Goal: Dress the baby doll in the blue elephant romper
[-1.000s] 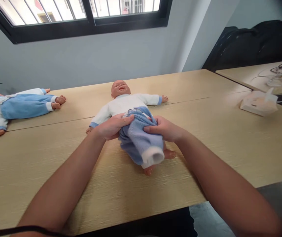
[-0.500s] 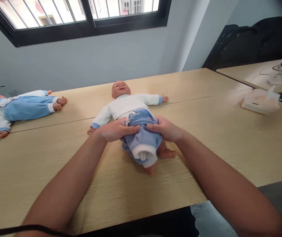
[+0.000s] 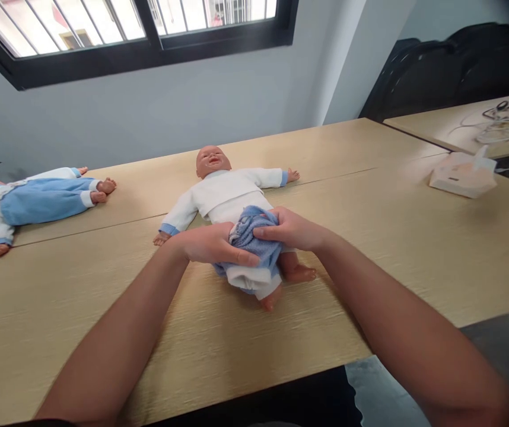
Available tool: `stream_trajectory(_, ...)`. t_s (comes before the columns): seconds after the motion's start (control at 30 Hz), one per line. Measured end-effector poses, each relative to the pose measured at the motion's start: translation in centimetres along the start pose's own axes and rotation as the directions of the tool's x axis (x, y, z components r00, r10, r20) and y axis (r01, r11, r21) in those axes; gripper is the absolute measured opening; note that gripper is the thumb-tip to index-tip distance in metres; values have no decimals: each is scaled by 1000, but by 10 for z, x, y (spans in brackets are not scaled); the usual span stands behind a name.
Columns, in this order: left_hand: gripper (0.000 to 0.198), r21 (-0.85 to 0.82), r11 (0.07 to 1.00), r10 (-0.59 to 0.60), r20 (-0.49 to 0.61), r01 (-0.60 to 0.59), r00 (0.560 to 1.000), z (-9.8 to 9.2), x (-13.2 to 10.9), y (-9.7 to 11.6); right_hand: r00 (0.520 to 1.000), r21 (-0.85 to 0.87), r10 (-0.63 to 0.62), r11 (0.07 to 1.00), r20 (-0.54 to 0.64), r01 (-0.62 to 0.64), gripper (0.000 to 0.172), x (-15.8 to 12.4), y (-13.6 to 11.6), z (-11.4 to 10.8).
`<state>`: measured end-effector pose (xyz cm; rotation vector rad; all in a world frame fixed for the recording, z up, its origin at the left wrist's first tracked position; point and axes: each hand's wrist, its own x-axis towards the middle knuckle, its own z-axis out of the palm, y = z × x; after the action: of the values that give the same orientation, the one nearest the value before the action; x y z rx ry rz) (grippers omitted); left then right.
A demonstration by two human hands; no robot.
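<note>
A baby doll (image 3: 232, 190) in a white top with blue cuffs lies on its back on the table, arms spread. Blue fleece trousers (image 3: 258, 240) with white cuffs are bunched around its lower body. One bare foot pokes out of a white cuff; the other leg is bare on the right. My left hand (image 3: 212, 243) grips the trousers from the left, thumb over the cloth. From the right, my right hand (image 3: 292, 230) pinches the gathered cloth near the waistband. The fingers under the fabric are hidden.
A second doll (image 3: 45, 198) in blue trousers lies at the left. A tissue box (image 3: 463, 175) stands at the right of the wooden table (image 3: 370, 237). Cables (image 3: 508, 127) lie on another table beyond. Dark chairs (image 3: 450, 68) and a barred window (image 3: 156, 44) are behind.
The trousers have been bunched tighter, and their loose white cuff has folded down. My left thumb has slid down and right over the cloth. The view has shifted slightly.
</note>
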<state>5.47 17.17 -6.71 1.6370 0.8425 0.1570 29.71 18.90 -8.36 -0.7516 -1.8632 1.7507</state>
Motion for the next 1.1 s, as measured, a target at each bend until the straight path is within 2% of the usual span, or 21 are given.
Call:
stream_trajectory(0.13,50,-198,964,166,-79,-179,983,4,5,-4,1000,26,-1,1000,-15,2,45,1,1,1)
stream_trajectory(0.23,51,-345,900,209,-194,-266,959,9,11,-7,999,35,14,999,-35,-13,48,1,4,-2)
stream_trajectory(0.33,53,-389,882,201,-204,-268,958,13,14,-6,998,28,-4,1000,-57,5,49,1,5,-6)
stream_trajectory(0.47,53,-409,886,176,-134,-217,975,13,12,-5,997,-18,-17,1000,-79,16,48,0,2,-8)
stream_trajectory(0.53,50,-354,921,142,-81,-162,987,9,8,-5,997,-61,-23,998,-79,18,46,0,0,-8)
stream_trajectory(0.67,48,-116,991,62,29,-59,998,4,0,-1,997,-163,-50,986,-55,40,45,-2,-3,-6)
stream_trajectory(0.77,37,8,999,51,11,-51,999,5,-1,3,998,-226,-55,973,-37,45,44,-3,-5,-4)
stream_trajectory(0.87,19,44,998,43,-1,-43,999,7,1,8,999,-268,-44,963,-25,36,44,-3,-6,-5)
stream_trajectory(0.93,25,37,997,68,40,-70,997,8,2,10,999,-306,-36,952,-20,28,46,-3,-6,-6)
stream_trajectory(1.0,30,40,993,109,71,-112,992,9,2,11,996,-400,-57,916,-62,28,47,-3,-7,-7)
stream_trajectory(1.1,35,81,989,119,42,-122,992,10,3,10,954,-622,-203,782,-221,23,47,-8,-9,-8)
